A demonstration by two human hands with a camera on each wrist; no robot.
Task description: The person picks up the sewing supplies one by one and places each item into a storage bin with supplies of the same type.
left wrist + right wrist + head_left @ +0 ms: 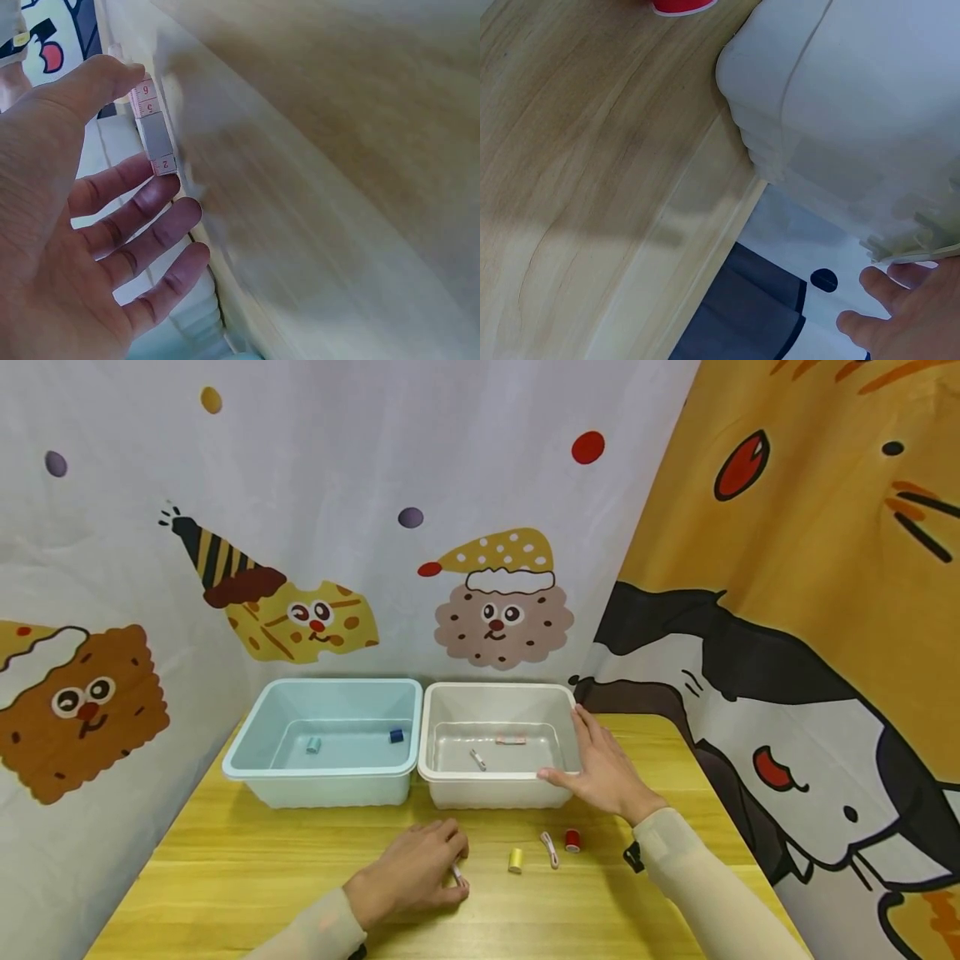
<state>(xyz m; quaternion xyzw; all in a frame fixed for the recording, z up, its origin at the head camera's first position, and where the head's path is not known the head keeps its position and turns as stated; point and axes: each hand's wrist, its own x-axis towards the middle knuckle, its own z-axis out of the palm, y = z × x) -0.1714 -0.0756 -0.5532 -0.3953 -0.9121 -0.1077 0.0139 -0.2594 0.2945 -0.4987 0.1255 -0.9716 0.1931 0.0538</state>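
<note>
head view: from my station i have the left hand (412, 867) low over the wood-grain table (247, 860), in front of the two bins, with a folded measuring tape (156, 133) at its fingertips. left wrist view: the grip is a narrow pinch, thumb at one end of the tape and fingertips at the other, printed numbers showing; the outer fingers are slightly bent and spread apart. i cannot tell whether the tape touches the table. the right hand (603, 768) is spread wide over the near right corner of the white bin (498, 794), thumb at the front rim, fingers along the right rim; i cannot tell how firmly it presses. inside that bin i log a pink strip (511, 740) and a pale strip (478, 760), lying apart. the light blue bin (330, 791), just beside it on the left, contains a pale blue spool (313, 745) and a dark blue spool (396, 736). on the table between the hands i note a yellow spool (515, 861), a looped strip (550, 850) and a red spool (572, 841), the last two near each other.
</note>
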